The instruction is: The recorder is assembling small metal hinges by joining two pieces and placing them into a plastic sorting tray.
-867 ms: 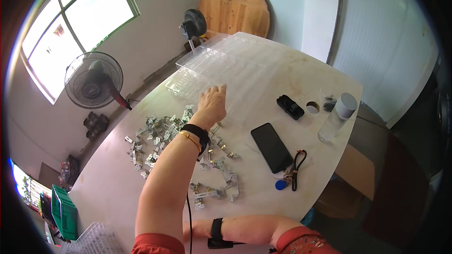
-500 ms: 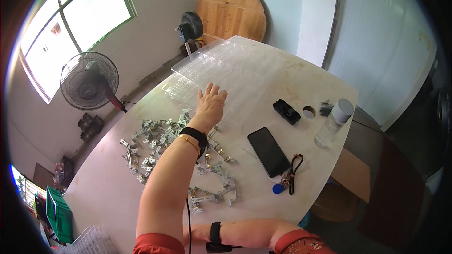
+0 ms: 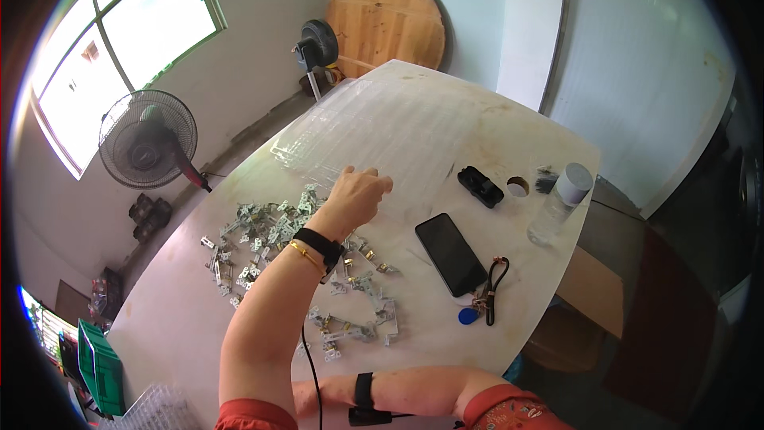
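My left hand (image 3: 357, 198) is over the middle of the table, its fingers loosely bent and apart, with nothing seen in it. It is at the near edge of a clear plastic tray (image 3: 312, 148) lying flat on the tabletop, and I cannot tell whether it touches it. A pile of small silvery metal hinge-like fittings (image 3: 278, 227) lies left of my left wrist; several more fittings (image 3: 350, 328), some with brassy parts, are scattered right of the forearm. My right hand (image 3: 322, 394) is low at the table's near edge, its fingers hidden behind my left forearm.
Right of the fittings lie a black phone (image 3: 451, 253), keys with a blue tag (image 3: 468, 316), a black case (image 3: 481, 187), a tape roll (image 3: 518, 186) and a clear bottle (image 3: 559, 205). A fan (image 3: 148, 139) stands left. A black cable (image 3: 313, 366) hangs beside my left forearm.
A raised clear sheet at the table's far left is now down or out of sight. My left hand has drawn back slightly and its spread fingers have bent.
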Demonstrator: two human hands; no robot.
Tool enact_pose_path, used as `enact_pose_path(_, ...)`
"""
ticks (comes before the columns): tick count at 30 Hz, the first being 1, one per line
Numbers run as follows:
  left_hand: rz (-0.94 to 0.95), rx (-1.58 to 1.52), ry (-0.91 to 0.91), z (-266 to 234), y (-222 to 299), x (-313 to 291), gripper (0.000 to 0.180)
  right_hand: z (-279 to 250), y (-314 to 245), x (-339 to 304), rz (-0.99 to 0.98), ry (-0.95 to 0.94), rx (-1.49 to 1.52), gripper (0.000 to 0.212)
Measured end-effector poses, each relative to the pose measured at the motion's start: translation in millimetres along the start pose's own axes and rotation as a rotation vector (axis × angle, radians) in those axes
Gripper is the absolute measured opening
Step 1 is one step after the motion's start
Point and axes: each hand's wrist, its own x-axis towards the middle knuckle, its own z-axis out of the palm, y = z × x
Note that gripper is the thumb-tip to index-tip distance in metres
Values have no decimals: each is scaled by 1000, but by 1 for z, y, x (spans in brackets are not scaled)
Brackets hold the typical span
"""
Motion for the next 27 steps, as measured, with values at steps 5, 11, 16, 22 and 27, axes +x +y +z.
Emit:
enact_pose_path(5,118,94,153,-12,15,4,17,8,-38,87,34,-176,220,29)
enact_pose_path(11,162,69,352,-64,27,-44,12,-23,-74,83,329,-322,196,17)
enact_pose_path(16,59,141,404,-113,37,-132,13,-34,-87,80,298,-330,88,19)
enact_pose_path(22,-126,411,475,-174,50,-291,12,-48,-109,86,353,-288,75,23)
enact_pose_path(27,-370,559,436,-210,88,-433,18,-52,-106,89,403,-323,78,22)
